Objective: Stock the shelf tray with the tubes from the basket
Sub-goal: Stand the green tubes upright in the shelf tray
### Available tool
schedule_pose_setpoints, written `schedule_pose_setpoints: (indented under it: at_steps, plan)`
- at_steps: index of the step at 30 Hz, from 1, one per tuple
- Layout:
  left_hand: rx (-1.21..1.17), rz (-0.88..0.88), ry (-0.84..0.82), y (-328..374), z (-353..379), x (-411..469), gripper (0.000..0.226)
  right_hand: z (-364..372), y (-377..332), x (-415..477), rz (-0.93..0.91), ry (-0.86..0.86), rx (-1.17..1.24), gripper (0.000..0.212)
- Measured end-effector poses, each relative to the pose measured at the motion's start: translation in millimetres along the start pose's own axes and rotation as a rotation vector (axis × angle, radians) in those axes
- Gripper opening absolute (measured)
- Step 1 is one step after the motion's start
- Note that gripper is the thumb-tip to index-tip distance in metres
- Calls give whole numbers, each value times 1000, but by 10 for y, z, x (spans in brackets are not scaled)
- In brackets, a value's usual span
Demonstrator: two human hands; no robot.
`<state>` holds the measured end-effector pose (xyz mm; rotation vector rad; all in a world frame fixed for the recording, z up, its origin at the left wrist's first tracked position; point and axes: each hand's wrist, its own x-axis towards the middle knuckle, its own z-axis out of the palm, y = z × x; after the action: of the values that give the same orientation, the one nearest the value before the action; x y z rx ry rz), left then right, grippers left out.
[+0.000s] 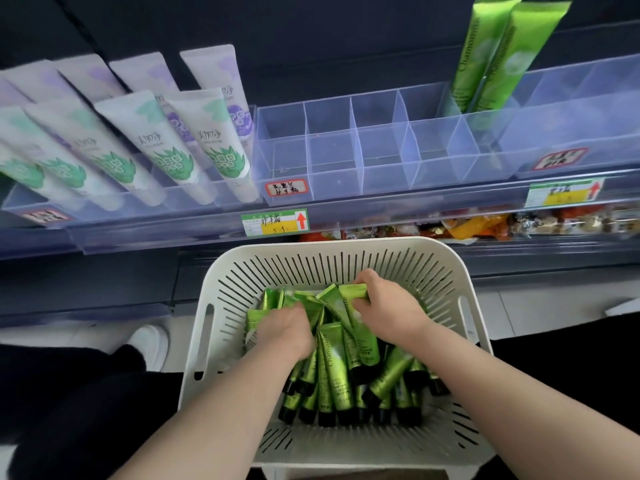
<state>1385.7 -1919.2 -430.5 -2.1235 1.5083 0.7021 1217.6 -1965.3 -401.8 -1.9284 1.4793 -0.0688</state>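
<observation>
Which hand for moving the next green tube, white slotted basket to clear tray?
Likely right: the right hand grips a green tube by its crimped end, on the side of the two standing tubes in the clear divided tray. The left hand is buried in the pile.

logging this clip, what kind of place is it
Probably a retail shop aisle: price labels on the shelf edge, a clear divided tray beside rows of white tubes, and a basket of green tubes.
</observation>
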Motion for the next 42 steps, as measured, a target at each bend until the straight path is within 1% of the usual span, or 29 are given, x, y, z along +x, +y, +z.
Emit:
schedule_pose_setpoints:
  at_steps: [3,6,7,8,10,11,12,13,16,18,20,22,25,27,30,33,37,42]
  plan:
    - [-110,-40,53,-37,-38,-80,56,-61,-11,-70,-27,34,-1,24]
    - [-297,-7,128,-99,-183,-144,20,-130,-46,-144,-67,92,8,25]
    - [-350,12,133,-113,-235,-166,15,-157,-67,-172,-80,109,14,26]
    - [-392,28,124,-118,-279,-184,22,-188,-92,-200,-92,121,17,26]
    - [-465,61,113,-102,-373,-252,55,-267,-147,-259,-121,147,19,26]
    - [-522,85,121,-81,-432,-302,65,-312,-172,-291,-138,165,21,26]
    - [-577,119,136,-48,-500,-358,67,-365,-192,-324,-152,186,21,26]
    - [-620,165,162,-10,-581,-415,62,-430,-215,-359,-165,213,22,25]
    - [-678,342,291,133,-896,-574,31,-714,-301,-482,-201,350,22,24]
    - [-719,430,400,251,-1166,-718,22,-968,-356,-564,-236,470,11,24]
    - [-794,488,533,364,-1450,-849,19,-1242,-401,-628,-271,579,6,23]
    - [-883,510,671,459,-1728,-968,23,-1496,-433,-666,-280,648,-2,23]
    - [-1018,559,820,580,-2106,-1069,23,-1843,-454,-696,-267,741,-1,22]
    - [-1077,582,878,666,-2329,-1082,20,-2043,-453,-694,-272,801,23,21]
    - [-1164,608,899,834,-2580,-1034,14,-2269,-424,-643,-296,878,64,22]
    - [-1172,605,912,1033,-2739,-932,14,-2412,-387,-574,-303,926,74,23]
    - [-1113,593,906,1301,-2871,-732,18,-2511,-325,-479,-315,959,73,21]
    - [-896,576,910,1543,-2987,-459,18,-2564,-268,-326,-345,935,63,22]
